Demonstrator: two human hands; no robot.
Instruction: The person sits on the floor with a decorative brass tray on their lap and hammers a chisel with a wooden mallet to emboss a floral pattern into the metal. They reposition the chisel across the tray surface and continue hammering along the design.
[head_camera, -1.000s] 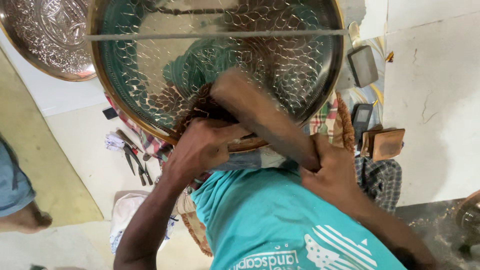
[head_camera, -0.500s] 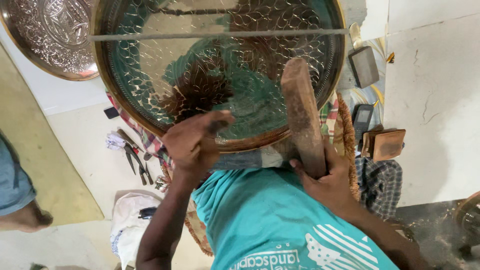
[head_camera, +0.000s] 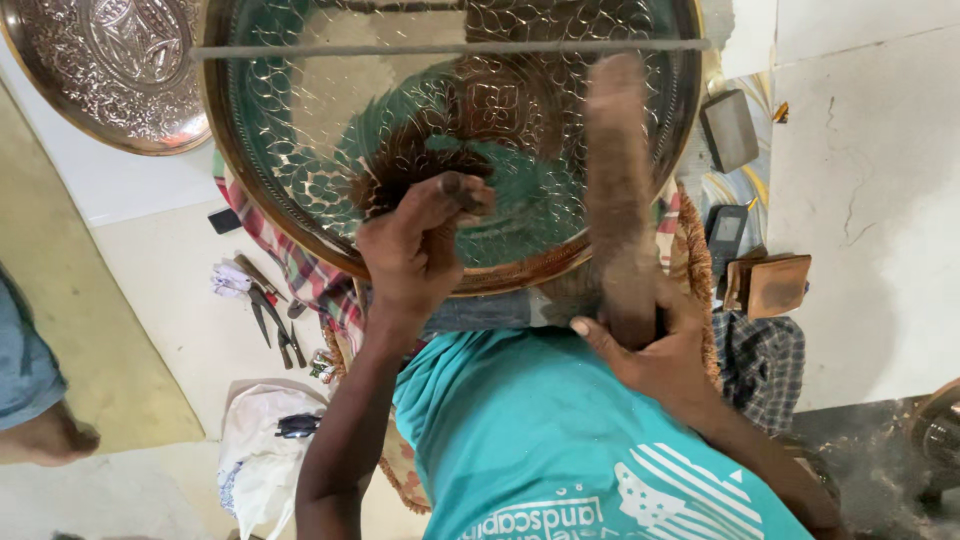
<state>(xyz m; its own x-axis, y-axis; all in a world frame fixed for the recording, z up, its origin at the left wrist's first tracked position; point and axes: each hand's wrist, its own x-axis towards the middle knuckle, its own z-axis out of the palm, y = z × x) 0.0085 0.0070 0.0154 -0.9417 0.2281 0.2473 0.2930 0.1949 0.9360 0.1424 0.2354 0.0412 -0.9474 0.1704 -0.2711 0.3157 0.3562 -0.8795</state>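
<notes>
Just past your left hand (head_camera: 415, 255) the big round tray (head_camera: 300, 120) shines silvery green inside a brassy golden rim, its face covered with a scale-like net of small leaf shapes around a square flowery centre. In your right hand (head_camera: 655, 350) the wooden mallet (head_camera: 618, 190) is dull brown. Below both hands your shirt (head_camera: 530, 440) is teal with white stripes. Under the tray, by your left wrist, the cloth (head_camera: 300, 270) is checked red, white and green. Far off to the left of your left hand the second tray (head_camera: 100, 70) is silver with dense embossed flowers. Right of your right hand the small box (head_camera: 775, 285) is orange-brown.
</notes>
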